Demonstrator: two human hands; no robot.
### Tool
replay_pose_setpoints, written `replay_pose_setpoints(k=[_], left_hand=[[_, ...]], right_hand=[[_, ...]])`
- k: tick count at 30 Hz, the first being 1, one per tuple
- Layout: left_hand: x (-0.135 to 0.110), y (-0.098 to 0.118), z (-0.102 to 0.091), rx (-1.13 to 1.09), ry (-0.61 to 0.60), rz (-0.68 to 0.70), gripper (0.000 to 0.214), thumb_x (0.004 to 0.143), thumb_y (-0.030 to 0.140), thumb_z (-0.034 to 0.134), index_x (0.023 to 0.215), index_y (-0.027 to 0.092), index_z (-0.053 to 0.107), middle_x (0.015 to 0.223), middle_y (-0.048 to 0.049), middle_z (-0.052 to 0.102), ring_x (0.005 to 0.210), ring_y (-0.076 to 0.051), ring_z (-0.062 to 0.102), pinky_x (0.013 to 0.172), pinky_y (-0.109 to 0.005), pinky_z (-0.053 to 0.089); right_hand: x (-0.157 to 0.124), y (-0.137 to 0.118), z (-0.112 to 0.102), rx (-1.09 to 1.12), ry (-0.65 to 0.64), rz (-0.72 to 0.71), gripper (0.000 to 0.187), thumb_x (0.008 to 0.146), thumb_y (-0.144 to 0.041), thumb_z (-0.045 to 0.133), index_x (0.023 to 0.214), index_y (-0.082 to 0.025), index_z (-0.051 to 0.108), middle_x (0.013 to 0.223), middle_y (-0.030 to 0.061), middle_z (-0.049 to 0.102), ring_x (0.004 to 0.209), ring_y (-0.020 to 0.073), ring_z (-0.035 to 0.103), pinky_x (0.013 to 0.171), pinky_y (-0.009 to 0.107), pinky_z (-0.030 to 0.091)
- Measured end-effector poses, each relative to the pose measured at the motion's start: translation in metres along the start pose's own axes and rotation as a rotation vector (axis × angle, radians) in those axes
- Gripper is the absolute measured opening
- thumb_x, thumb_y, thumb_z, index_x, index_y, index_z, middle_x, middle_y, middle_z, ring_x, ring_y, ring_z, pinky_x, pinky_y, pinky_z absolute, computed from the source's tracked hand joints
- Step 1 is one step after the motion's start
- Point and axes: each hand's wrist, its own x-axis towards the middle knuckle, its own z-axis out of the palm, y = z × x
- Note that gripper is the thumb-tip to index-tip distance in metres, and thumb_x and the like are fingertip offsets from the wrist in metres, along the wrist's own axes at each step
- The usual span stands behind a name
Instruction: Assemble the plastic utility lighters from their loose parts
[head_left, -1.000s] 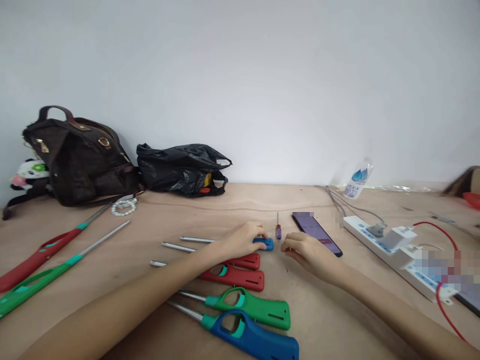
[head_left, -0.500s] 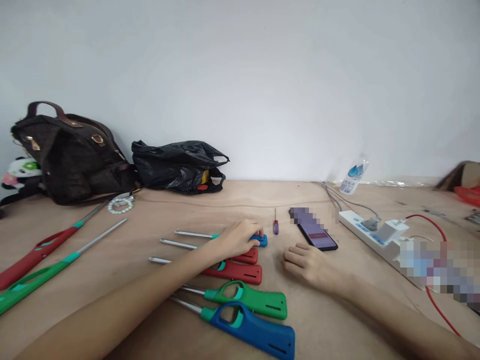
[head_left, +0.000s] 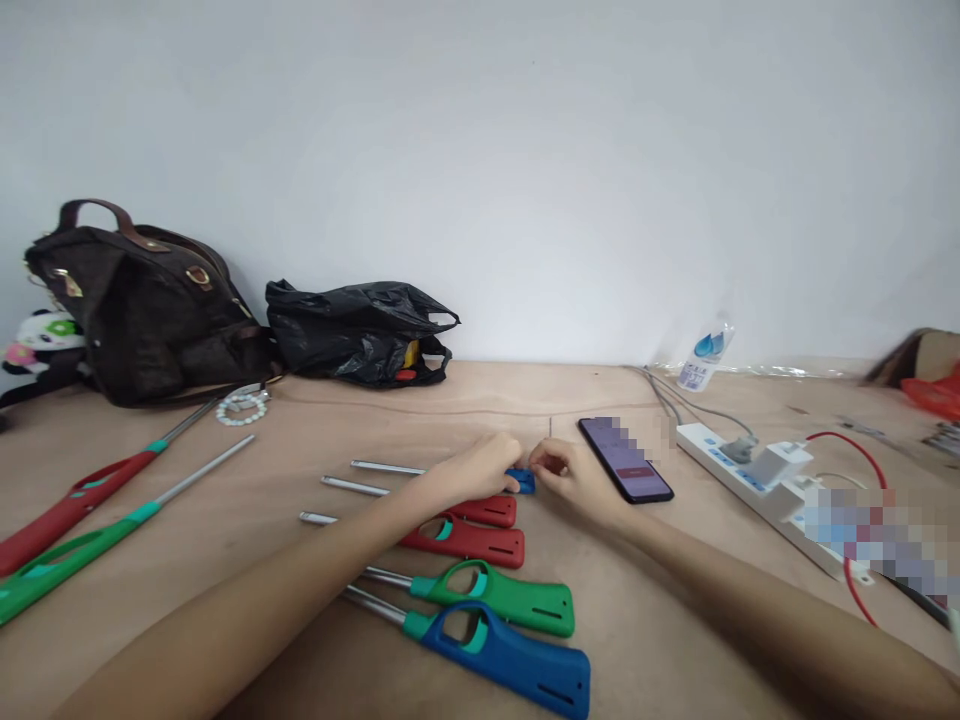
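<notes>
My left hand (head_left: pixel 491 467) is closed over the handle of the farthest blue long-neck lighter (head_left: pixel 526 483), which lies flat with its metal tube pointing left. Close to that handle's right end, my right hand (head_left: pixel 568 480) has its thumb and fingertips curled together; whatever they hold is hidden. Behind the right hand only the thin shaft of a screwdriver (head_left: pixel 550 428) shows. Nearer to me lie two red lighters (head_left: pixel 491 546), partly under my left forearm, then a green lighter (head_left: pixel 525 600) and another blue lighter (head_left: pixel 517 662).
To the left lie a red lighter (head_left: pixel 82 507), a green lighter (head_left: pixel 90 552) and a beaded bracelet (head_left: pixel 241 408). A dark backpack (head_left: pixel 165 310) and black plastic bag (head_left: pixel 352 330) rest by the wall. At right are a phone (head_left: pixel 626 462), power strip (head_left: pixel 739 475) and bottle (head_left: pixel 705 358).
My right hand has moved left and away from me, to the end of the far blue lighter, and its fingers have curled. It now covers the screwdriver's handle. My left hand stays on the lighter.
</notes>
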Motion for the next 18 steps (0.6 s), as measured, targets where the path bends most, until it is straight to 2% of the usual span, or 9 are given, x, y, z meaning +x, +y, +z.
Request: replay_pose_setpoints(k=[2, 5, 11, 18], left_hand=[[0.003, 0.000, -0.003, -0.017, -0.030, -0.017, 0.010, 0.074, 0.019, 0.078, 0.074, 0.013, 0.069, 0.066, -0.0018, 0.066, 0.063, -0.018, 0.061, 0.053, -0.024, 0.037], [0.004, 0.000, -0.007, -0.039, -0.049, -0.033, 0.014, 0.070, 0.021, 0.080, 0.071, 0.014, 0.068, 0.061, 0.0009, 0.063, 0.060, -0.016, 0.060, 0.050, -0.022, 0.034], [-0.001, 0.002, -0.003, -0.046, -0.024, -0.099, 0.011, 0.074, 0.020, 0.076, 0.081, 0.014, 0.071, 0.073, -0.0027, 0.069, 0.067, -0.018, 0.063, 0.055, -0.022, 0.037], [-0.002, 0.004, -0.002, -0.024, -0.012, -0.083, 0.010, 0.074, 0.021, 0.076, 0.080, 0.014, 0.071, 0.080, -0.0060, 0.070, 0.075, -0.022, 0.065, 0.061, -0.025, 0.040]], right_hand=[[0.005, 0.003, 0.006, 0.097, 0.023, 0.052, 0.011, 0.078, -0.013, 0.046, 0.075, -0.016, 0.057, 0.071, 0.0002, 0.058, 0.065, 0.0132, 0.050, 0.061, 0.025, 0.038], [0.003, 0.011, 0.012, 0.165, 0.050, 0.073, 0.011, 0.076, -0.018, 0.049, 0.067, -0.017, 0.054, 0.063, -0.0015, 0.052, 0.060, 0.0127, 0.045, 0.056, 0.024, 0.035], [-0.001, 0.016, 0.012, 0.205, 0.030, 0.083, 0.012, 0.077, -0.023, 0.051, 0.067, -0.018, 0.054, 0.063, -0.0007, 0.052, 0.060, 0.0136, 0.045, 0.056, 0.025, 0.035], [0.001, 0.014, 0.013, 0.226, 0.012, 0.090, 0.012, 0.077, -0.024, 0.052, 0.066, -0.019, 0.053, 0.063, -0.0005, 0.054, 0.060, 0.0137, 0.046, 0.057, 0.026, 0.035]])
